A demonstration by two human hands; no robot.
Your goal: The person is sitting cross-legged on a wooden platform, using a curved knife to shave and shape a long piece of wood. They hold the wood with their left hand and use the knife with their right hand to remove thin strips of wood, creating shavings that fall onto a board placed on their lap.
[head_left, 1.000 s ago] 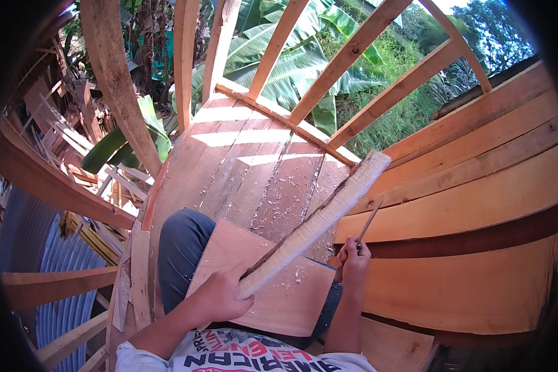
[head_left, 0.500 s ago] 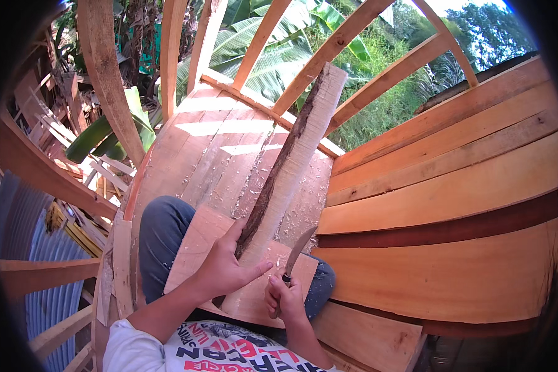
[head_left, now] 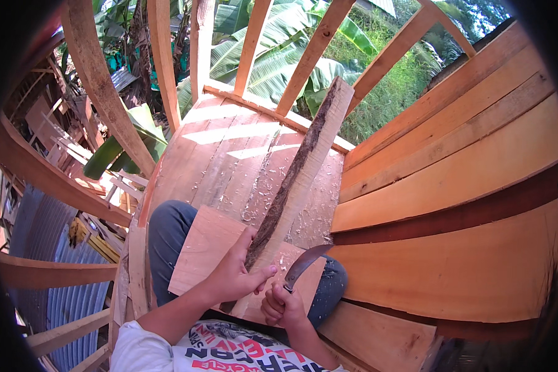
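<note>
A long wooden plank (head_left: 309,170) with dark bark along its left edge slants up and away from my lap. My left hand (head_left: 237,273) grips its near part, the fingers at the bark side and the thumb across toward the right. In my right hand (head_left: 283,306) is a curved knife (head_left: 305,261), its handle enclosed by my fingers. The blade points up and to the right, just right of the plank and apart from it. Beneath the plank's near end, a flat square board (head_left: 198,251) rests across my legs.
Wood shavings (head_left: 254,198) lie scattered on the plank floor (head_left: 226,167). An orange-brown board wall (head_left: 440,167) rises close on the right. Upright wooden slats (head_left: 254,46) stand ahead and on the left, with banana leaves behind them. Corrugated metal sheets (head_left: 74,297) lie outside at left.
The knife blade has tipped further right, now showing its broad side. My right hand stays close beside the plank's near end. The whole view has shifted slightly.
</note>
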